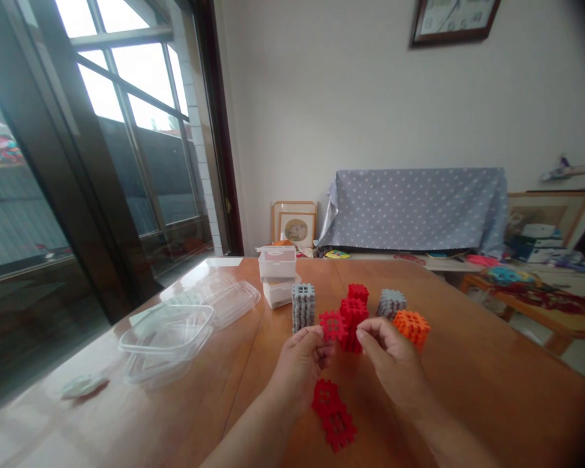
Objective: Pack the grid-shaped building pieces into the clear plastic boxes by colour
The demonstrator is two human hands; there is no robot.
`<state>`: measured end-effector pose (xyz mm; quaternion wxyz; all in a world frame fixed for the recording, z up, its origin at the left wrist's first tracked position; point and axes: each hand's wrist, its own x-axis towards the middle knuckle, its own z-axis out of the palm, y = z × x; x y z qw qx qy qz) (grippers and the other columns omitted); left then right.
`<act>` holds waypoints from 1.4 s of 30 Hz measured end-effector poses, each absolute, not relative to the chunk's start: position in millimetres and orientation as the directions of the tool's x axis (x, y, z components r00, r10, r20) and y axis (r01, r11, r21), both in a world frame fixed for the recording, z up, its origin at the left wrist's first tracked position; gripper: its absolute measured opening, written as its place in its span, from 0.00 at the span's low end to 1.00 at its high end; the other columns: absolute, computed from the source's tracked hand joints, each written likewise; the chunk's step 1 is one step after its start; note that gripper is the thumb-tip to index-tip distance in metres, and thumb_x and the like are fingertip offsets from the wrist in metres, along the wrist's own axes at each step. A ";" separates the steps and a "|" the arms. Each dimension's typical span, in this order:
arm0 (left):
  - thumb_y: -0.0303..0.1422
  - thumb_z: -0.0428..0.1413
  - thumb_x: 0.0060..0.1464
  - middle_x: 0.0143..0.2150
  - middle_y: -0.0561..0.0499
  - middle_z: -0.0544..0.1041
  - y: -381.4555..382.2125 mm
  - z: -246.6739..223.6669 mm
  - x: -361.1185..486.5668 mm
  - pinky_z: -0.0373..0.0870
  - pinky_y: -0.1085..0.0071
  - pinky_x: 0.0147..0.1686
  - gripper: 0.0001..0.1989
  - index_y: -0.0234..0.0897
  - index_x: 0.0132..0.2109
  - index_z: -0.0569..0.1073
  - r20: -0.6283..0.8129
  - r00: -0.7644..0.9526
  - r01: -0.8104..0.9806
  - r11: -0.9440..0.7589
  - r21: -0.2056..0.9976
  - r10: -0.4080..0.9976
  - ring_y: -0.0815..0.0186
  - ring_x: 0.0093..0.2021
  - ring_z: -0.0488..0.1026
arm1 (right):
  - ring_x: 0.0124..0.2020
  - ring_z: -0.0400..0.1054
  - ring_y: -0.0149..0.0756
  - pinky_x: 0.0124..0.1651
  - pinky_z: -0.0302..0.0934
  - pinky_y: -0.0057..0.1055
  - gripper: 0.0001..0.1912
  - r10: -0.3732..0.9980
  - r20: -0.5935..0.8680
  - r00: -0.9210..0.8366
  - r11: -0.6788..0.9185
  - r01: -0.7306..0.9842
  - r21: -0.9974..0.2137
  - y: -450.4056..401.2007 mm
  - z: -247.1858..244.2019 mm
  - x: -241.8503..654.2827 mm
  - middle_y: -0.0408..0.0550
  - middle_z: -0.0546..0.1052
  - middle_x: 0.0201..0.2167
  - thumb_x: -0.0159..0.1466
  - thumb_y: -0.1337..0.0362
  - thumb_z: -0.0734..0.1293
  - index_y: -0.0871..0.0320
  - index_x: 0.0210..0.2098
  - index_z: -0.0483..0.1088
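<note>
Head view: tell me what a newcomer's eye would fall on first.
Probably the bright red square piece in the left hand, over the table, just left of the tall red stack. Next, perhaps, the orange stack beyond the right hand. In the background, a wide polka-dot cloth drapes before the pale wall.

1. The held tile is coloured red.
2. Grey is shown by the tall stack, orange by the block.
3. The desk is toned brown.
4. The blue-grey cloth is dotted white.
</note>
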<state>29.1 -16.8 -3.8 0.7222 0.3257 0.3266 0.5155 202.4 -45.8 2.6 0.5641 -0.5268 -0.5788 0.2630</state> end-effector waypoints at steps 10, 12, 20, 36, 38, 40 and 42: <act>0.36 0.65 0.50 0.31 0.47 0.79 -15.9 -0.9 29.4 0.65 0.74 0.29 0.13 0.34 0.38 0.72 -0.195 0.288 -0.579 0.333 0.744 0.937 0.68 0.28 0.75 | 0.36 0.71 0.37 0.40 0.64 0.34 0.12 0.918 0.380 0.115 0.324 0.336 -0.884 -41.7 -10.4 194.5 0.45 0.77 0.35 0.67 0.53 0.66 0.54 0.41 0.73; 0.36 0.65 0.50 0.31 0.47 0.79 -16.0 -0.8 28.7 0.65 0.74 0.30 0.13 0.34 0.37 0.72 -0.182 0.297 -0.582 0.328 0.744 0.938 0.68 0.29 0.75 | 0.33 0.69 0.36 0.37 0.63 0.33 0.14 0.939 0.325 0.117 0.283 0.280 -0.918 -42.0 -10.0 194.6 0.45 0.76 0.33 0.67 0.51 0.65 0.55 0.41 0.73; 0.37 0.67 0.48 0.33 0.46 0.79 -18.4 -0.7 27.8 0.66 0.73 0.32 0.15 0.33 0.38 0.73 -0.125 0.349 -0.584 0.319 0.746 0.929 0.67 0.30 0.75 | 0.29 0.67 0.31 0.30 0.60 0.27 0.15 0.984 0.104 0.141 0.108 -0.016 -0.994 -41.9 -5.8 194.3 0.44 0.75 0.32 0.64 0.51 0.69 0.57 0.37 0.72; 0.36 0.64 0.50 0.35 0.45 0.79 -13.3 -4.9 24.9 0.64 0.73 0.33 0.14 0.33 0.41 0.73 -0.085 0.267 -0.486 0.210 0.848 0.960 0.70 0.30 0.73 | 0.17 0.51 0.19 0.16 0.42 0.19 0.18 0.920 0.011 0.391 0.179 -0.396 -0.901 -6.1 3.6 227.2 0.36 0.66 0.20 0.48 0.56 0.80 0.59 0.30 0.73; 0.36 0.64 0.49 0.35 0.46 0.78 -12.6 -4.8 24.7 0.64 0.73 0.33 0.14 0.34 0.40 0.73 -0.097 0.259 -0.484 0.216 0.848 0.961 0.70 0.30 0.73 | 0.17 0.51 0.19 0.17 0.42 0.18 0.19 0.904 0.014 0.428 0.186 -0.362 -0.913 -1.3 1.4 227.2 0.36 0.66 0.20 0.48 0.55 0.80 0.60 0.31 0.73; 0.36 0.64 0.49 0.35 0.46 0.78 -12.2 -5.0 24.5 0.64 0.72 0.33 0.14 0.34 0.40 0.73 -0.104 0.254 -0.484 0.220 0.847 0.962 0.69 0.30 0.73 | 0.17 0.52 0.20 0.17 0.42 0.18 0.20 0.893 0.009 0.450 0.173 -0.326 -0.929 2.0 -1.2 226.1 0.36 0.66 0.19 0.48 0.54 0.80 0.60 0.33 0.74; 0.36 0.65 0.48 0.35 0.46 0.78 -12.0 -5.3 24.2 0.64 0.72 0.33 0.14 0.34 0.39 0.73 -0.106 0.254 -0.484 0.221 0.846 0.961 0.69 0.30 0.73 | 0.17 0.52 0.20 0.17 0.42 0.18 0.21 0.886 0.004 0.463 0.156 -0.290 -0.944 4.3 -3.6 225.3 0.36 0.66 0.19 0.49 0.53 0.79 0.61 0.34 0.75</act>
